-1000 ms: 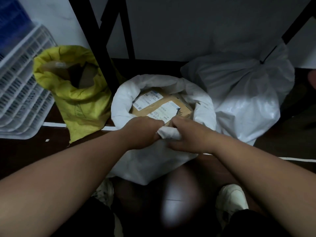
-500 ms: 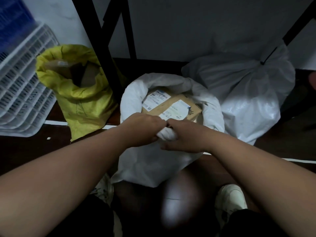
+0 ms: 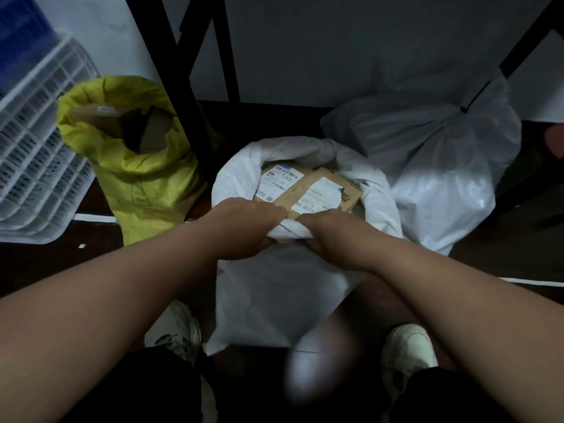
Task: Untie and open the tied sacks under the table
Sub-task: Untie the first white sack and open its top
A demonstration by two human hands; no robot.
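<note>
Yellow woven plastic is standing furthest left: the yellow sack (image 3: 137, 166) is sitting open-mouthed beside the black table leg (image 3: 180, 96), with brown parcels showing inside, so it appears to be dealt with already. Next along, the middle white sack (image 3: 274, 288) is standing between the person's shoes, its mouth gaping and its rim rolled outward around the labelled cardboard parcels (image 3: 308, 190). The left hand (image 3: 244, 227) is curling its fingers over the near lip of that rim, bunching the cloth, and the right hand (image 3: 332, 236) is gripping the same lip just beside it, the two hands almost touching. Both are pinching the fold on the side nearest the body, so any further rolling is likely to be running down and toward the person.

Furthest right, the tied white sack (image 3: 433, 166) is leaning behind and to the right of the open one, its neck cinched at the upper right by a dark tie (image 3: 464, 109). That knot is lying up and away from the grip, nearer the right hand, which looks the better placed to be reaching for it.
</note>
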